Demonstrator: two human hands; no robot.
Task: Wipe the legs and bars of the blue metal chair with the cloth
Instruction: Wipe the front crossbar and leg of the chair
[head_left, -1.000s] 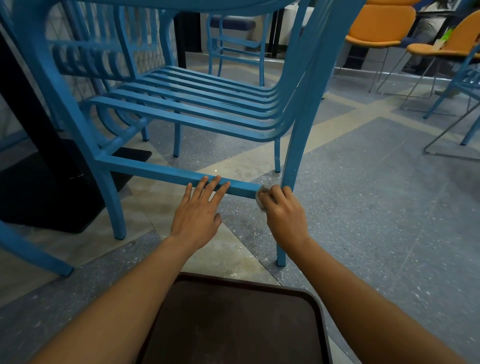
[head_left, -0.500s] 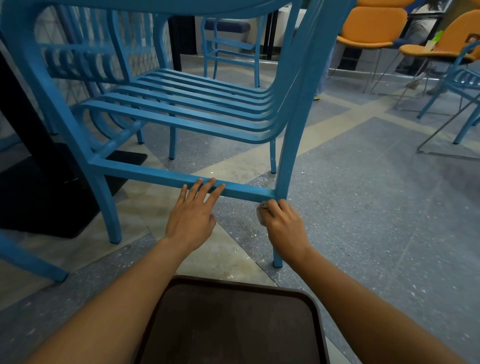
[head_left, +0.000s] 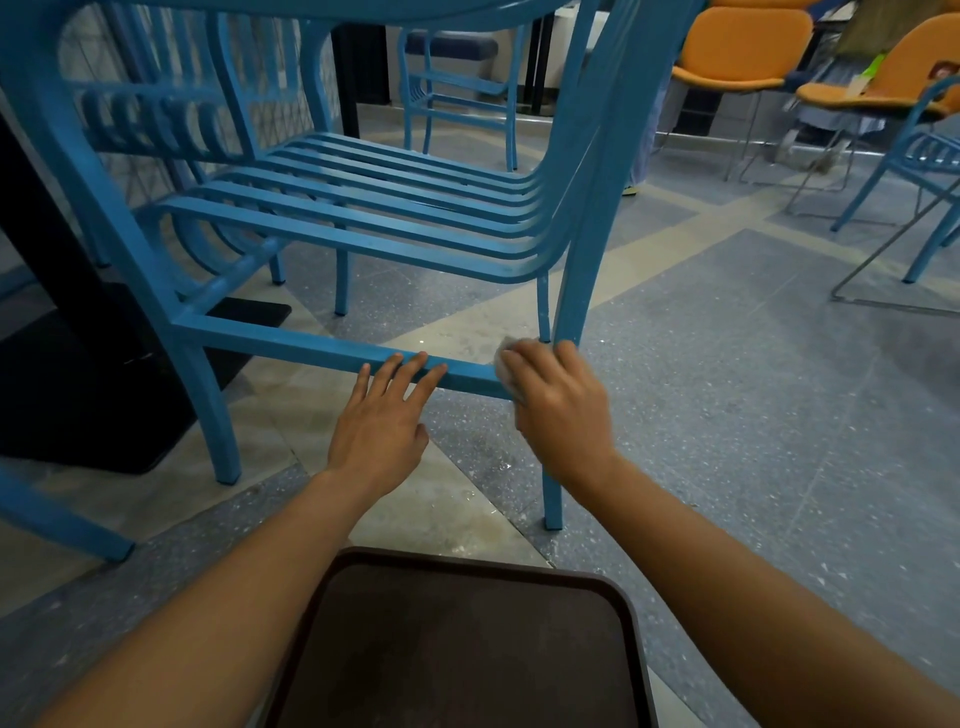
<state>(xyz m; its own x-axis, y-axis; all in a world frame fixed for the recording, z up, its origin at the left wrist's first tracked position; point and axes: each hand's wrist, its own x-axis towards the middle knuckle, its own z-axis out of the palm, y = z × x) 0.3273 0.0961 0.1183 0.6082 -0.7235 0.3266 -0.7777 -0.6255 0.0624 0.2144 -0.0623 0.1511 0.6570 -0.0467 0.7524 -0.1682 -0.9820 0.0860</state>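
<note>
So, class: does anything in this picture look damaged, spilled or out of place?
Nothing stands out. The blue chair stands upright, the left hand rests on its lower bar, and the right hand presses the cloth at the leg joint.

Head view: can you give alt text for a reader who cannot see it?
The right hand presses a pale cloth where the blue chair's low crossbar meets its leg. The left hand rests open on the bar.
</note>
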